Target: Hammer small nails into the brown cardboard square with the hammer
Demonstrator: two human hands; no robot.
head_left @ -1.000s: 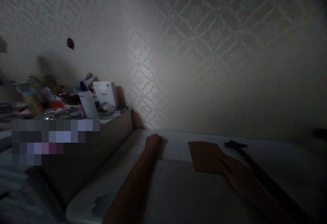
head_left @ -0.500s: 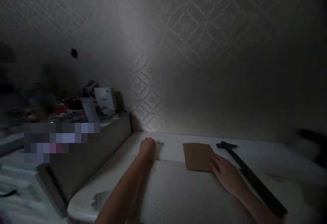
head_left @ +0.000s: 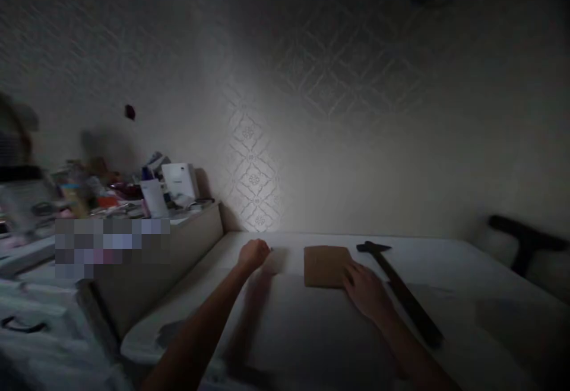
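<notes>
The scene is dim. My left hand [head_left: 253, 254] is curled with fingers closed near the far part of a white table [head_left: 312, 331]; whether it holds something small is too dark to tell. My right hand [head_left: 367, 290] lies flat with fingers stretched out, its fingertips on the near right corner of a brown cardboard piece [head_left: 326, 266] that rests flat on the table. A dark hammer [head_left: 398, 290] lies just right of my right hand, its head toward the wall and its handle running toward me.
A low shelf [head_left: 178, 242] on the left carries cluttered boxes and bottles [head_left: 169, 186]. A patterned wall [head_left: 285, 141] stands behind the table. A dark chair back [head_left: 525, 239] shows at the far right.
The view has tipped downward and shifted. My right hand came into view and settled on the cardboard's near corner. My left hand stayed curled at the same spot on the table.
</notes>
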